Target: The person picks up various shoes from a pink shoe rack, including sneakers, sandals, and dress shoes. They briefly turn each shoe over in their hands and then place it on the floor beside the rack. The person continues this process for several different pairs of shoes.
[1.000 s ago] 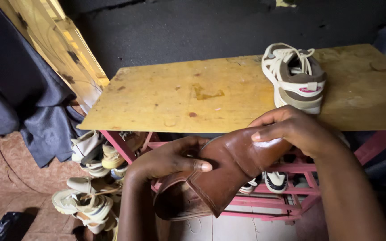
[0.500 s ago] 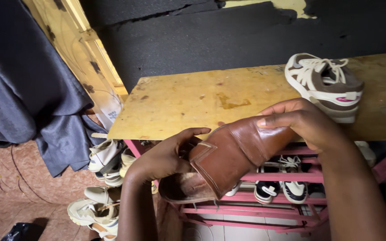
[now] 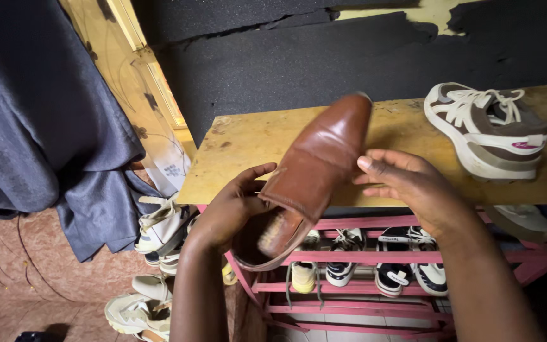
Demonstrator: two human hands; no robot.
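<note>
while the left hand (image 3: pixel 232 212) grips the heel end from the outer side, a brown leather shoe (image 3: pixel 314 168) is held up in front of the yellow wooden board (image 3: pixel 242 149), its pointed toe aimed up and away toward the dark wall (image 3: pixel 299 57). the leather is a warm mid-brown, smooth and slightly glossy, with soft creases across the vamp and a darker rim around the opening. the opening faces the camera and shows a pale, worn insole patch inside. the left fingers are curled closed around the back of the shoe, thumb lifted along its upper edge. the right hand (image 3: pixel 413 187) sits just beside the shoe's other flank, fingers (image 3: pixel 378 168) loosely extended and half open, their tips touching or almost touching the leather; whether they actually press on it cannot be told.

the sole of the shoe is turned away and hidden, and the heel is covered by the left palm. a white and brown sneaker (image 3: pixel 485 130) stands on the board to the right, well apart from the hands. under the board a pink rack (image 3: pixel 362 256) holds more sneakers, partly masked by both forearms. other pale shoes (image 3: pixel 159 221) lie in a heap on the floor by a grey curtain (image 3: pixel 39 120); the lowest ones are cut off by the frame edge.
</note>
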